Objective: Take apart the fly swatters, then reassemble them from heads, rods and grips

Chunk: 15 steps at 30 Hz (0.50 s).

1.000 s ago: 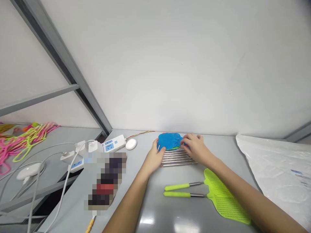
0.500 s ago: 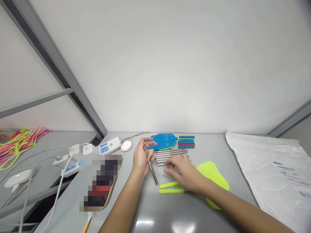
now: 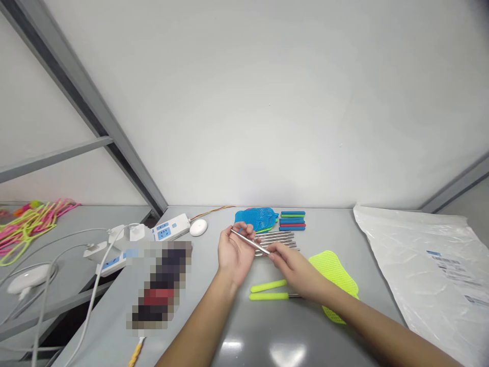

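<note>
My left hand (image 3: 237, 255) is palm up with its fingers loosely curled about a thin silver metal rod (image 3: 248, 240), which slants across them. At the rod's lower right end, my right hand (image 3: 288, 265) pinches it between thumb and fingers. Behind both hands several similar metal rods (image 3: 280, 238) lie side by side, partly covered. Below the right hand are two lime-green handles (image 3: 269, 296), the nearer one with a metal shaft. A lime perforated fly swatter head (image 3: 332, 270) lies partly under the right forearm.
Blue perforated swatter heads (image 3: 255, 218) and several coloured grip tubes (image 3: 292, 221) lie by the wall. A white plastic mailer (image 3: 416, 265) is at right. On the left are a power strip (image 3: 171, 229), a white round device (image 3: 198, 227), cables and a pixelated object (image 3: 160, 285).
My right hand has moved left and up and taken hold of the rod's end. The rod has swung from steep to a shallower slant, and my left hand has turned palm up.
</note>
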Available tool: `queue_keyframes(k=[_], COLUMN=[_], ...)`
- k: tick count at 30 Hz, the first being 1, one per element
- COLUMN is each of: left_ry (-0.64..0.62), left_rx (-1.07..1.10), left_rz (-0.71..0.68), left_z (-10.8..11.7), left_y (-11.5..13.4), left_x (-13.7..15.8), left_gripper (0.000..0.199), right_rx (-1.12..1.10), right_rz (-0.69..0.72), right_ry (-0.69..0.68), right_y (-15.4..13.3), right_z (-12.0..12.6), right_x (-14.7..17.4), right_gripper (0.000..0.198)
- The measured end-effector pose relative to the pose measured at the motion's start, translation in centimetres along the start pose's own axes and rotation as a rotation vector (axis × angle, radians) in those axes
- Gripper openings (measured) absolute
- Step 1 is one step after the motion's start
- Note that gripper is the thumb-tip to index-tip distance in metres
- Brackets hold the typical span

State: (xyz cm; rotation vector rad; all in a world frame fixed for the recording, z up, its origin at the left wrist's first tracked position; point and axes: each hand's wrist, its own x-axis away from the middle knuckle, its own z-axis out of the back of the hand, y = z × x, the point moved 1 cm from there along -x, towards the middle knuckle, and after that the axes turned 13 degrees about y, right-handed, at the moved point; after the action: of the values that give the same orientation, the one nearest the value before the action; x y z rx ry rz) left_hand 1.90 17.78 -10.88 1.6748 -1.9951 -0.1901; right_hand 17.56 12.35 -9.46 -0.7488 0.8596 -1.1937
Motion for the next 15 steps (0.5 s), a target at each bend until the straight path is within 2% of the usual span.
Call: queue_keyframes(k=[4,7,11,13,15], left_ry=[-0.012,-0.075,-0.224,-0.283,-0.312], left_rx=[-0.058,-0.141,-0.410,-0.608,-0.798], left_rz=[0.049,0.054,-0.146,-0.268,-0.394], left_z=[0.0,-0.4,-1.1,-1.1,-0.9], left_y=[-1.1,-1.7,-2.6,-2.9,-2.7], left_x=[0.2,0.7,2.2,2.9,3.3], left_gripper=[0.024,0.029,0.052,0.049,0.035], right_rx=[0.098,0.128,0.019,0.002,0.091], right_rz=[0.041,0.037,0.010,0.021,0.088], right_ry=[0.010,-0.005,-0.080,-0.099,-0.087], right_y=[0.6,1.0,0.7,0.5,0.6], right_z=[1.8,2.1,1.1,0.5,0.3], right_x=[0.1,0.4,0.7,0.9,1.0], right_gripper=[0.019,0.019,0.019,0.020,0.019])
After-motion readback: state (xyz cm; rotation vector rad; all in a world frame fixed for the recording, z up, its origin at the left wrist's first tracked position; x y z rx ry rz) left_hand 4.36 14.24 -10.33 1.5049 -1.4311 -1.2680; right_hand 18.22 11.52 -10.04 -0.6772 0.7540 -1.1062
